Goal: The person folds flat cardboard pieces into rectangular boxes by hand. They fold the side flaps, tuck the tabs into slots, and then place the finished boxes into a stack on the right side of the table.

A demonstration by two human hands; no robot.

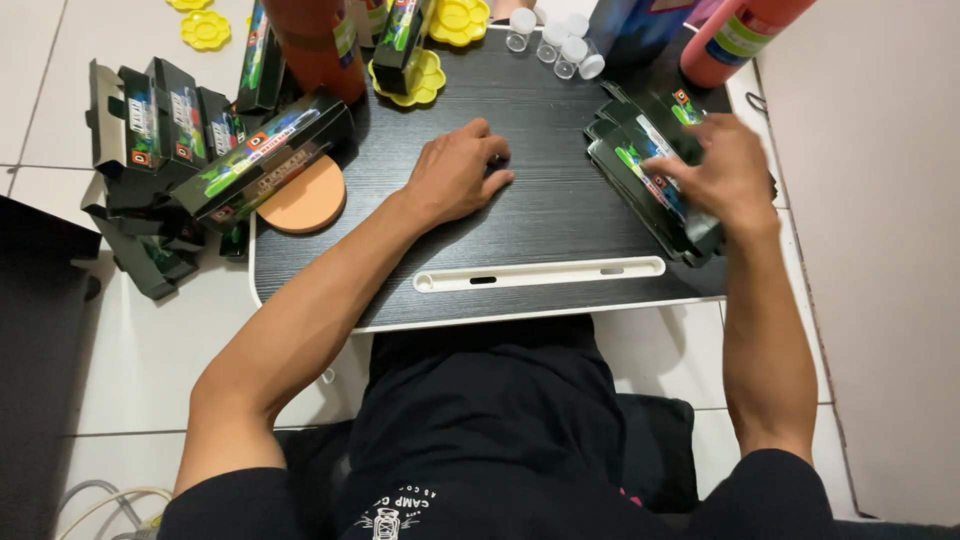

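A stack of flat black boxes [650, 180] is gripped by the right hand [722, 172], while the empty, half-curled left hand [458, 172] is rested on the tabletop [560, 240].

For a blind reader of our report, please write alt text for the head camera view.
A person's right hand rests on a stack of flat black cartons on a black lap table, while the left hand lies flat on the tabletop. Folded boxes, yellow flower-shaped trays and small clear jars lie around.
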